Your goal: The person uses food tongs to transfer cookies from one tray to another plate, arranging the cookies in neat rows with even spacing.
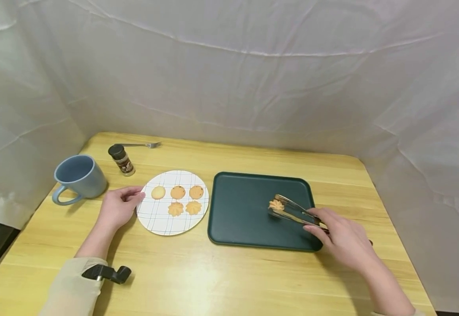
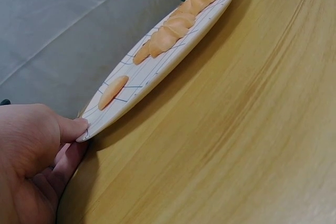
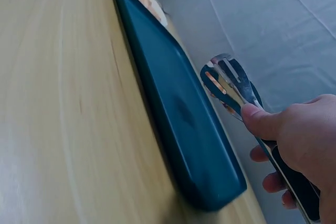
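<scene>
In the head view my right hand (image 1: 344, 237) grips a pair of metal tongs (image 1: 294, 210) over the right half of a dark green tray (image 1: 237, 210). Between the tong tips is a ridged, flower-shaped cookie (image 1: 276, 205); the right wrist view shows the tongs (image 3: 231, 80) raised above the tray. My left hand (image 1: 120, 205) pinches the left rim of a round white plate (image 1: 150, 219) with blue lines. On this plate lie several cookies, among them a plain round one (image 1: 158, 192), a round one with dark specks (image 1: 177, 192) and a flower-shaped one (image 1: 176, 209).
A blue mug (image 1: 85, 177) stands at the table's left edge, its handle toward the front. Near it are a black-capped spice jar (image 1: 123, 162) and a fork (image 1: 142, 145). Pale cloth (image 1: 229, 87) hangs behind the wooden table (image 1: 198, 276).
</scene>
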`<state>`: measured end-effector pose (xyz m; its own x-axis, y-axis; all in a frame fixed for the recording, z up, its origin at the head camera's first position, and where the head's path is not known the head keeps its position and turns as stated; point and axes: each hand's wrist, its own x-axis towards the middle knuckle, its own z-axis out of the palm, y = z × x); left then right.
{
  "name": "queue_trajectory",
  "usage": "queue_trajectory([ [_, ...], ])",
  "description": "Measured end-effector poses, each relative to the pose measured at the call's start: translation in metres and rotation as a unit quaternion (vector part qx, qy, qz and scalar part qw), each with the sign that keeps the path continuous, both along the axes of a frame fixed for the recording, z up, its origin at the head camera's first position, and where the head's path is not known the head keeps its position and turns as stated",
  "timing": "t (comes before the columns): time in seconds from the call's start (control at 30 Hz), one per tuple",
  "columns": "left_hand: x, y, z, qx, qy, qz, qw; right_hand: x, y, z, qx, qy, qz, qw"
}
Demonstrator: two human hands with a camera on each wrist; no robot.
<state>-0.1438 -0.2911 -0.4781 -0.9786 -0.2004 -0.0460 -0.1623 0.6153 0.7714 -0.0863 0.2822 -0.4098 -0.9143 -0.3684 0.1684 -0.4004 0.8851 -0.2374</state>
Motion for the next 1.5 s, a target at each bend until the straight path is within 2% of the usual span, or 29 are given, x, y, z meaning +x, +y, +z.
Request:
queue_trajectory([
  [0.27, -0.001, 0.0, -0.001, 0.002, -0.003, 0.001, 1.0, -0.011, -0.022, 0.002, -0.006, 0.002, 0.022, 1.0],
  [0.87, 0.0, 0.0, -0.001, 0.004, -0.002, 0.002, 1.0, -0.033, -0.076, 0.001, -0.022, 0.028, 0.107, 0.994],
  [1.5, 0.001, 0.0, 0.0, 0.006, 0.005, 0.001, 1.0, -0.049, -0.132, 0.0, -0.014, 0.022, 0.153, 0.988],
])
